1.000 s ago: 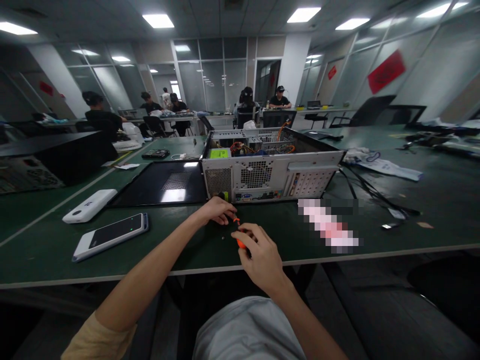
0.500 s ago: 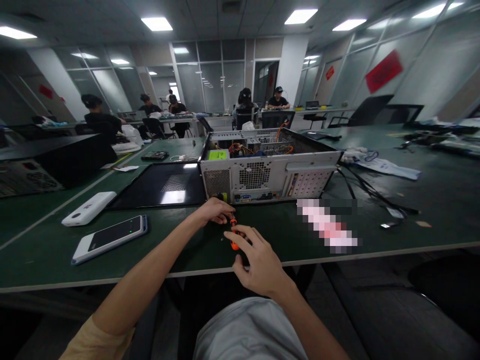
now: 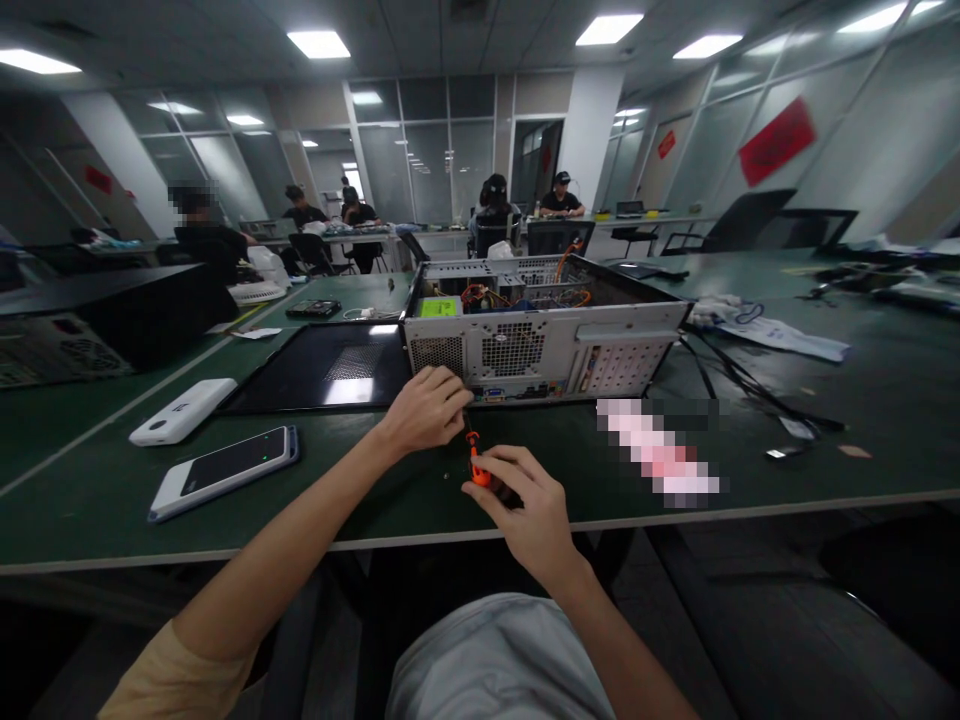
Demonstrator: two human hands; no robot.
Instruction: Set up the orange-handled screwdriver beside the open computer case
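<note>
In front of the computer case [image 3: 559,350], the right hand [image 3: 536,515] has re-closed on the orange screwdriver [image 3: 480,476], apparently regaining control; the left hand's [image 3: 424,410] grip is unclear.

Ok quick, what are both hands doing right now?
Left hand: fingers curled near the computer; can't tell whether it grips anything.
Right hand: closed on the orange screwdriver.

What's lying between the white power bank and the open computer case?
A flat black panel lies on the green table between the white power bank and the computer case, as the head view shows.
</note>
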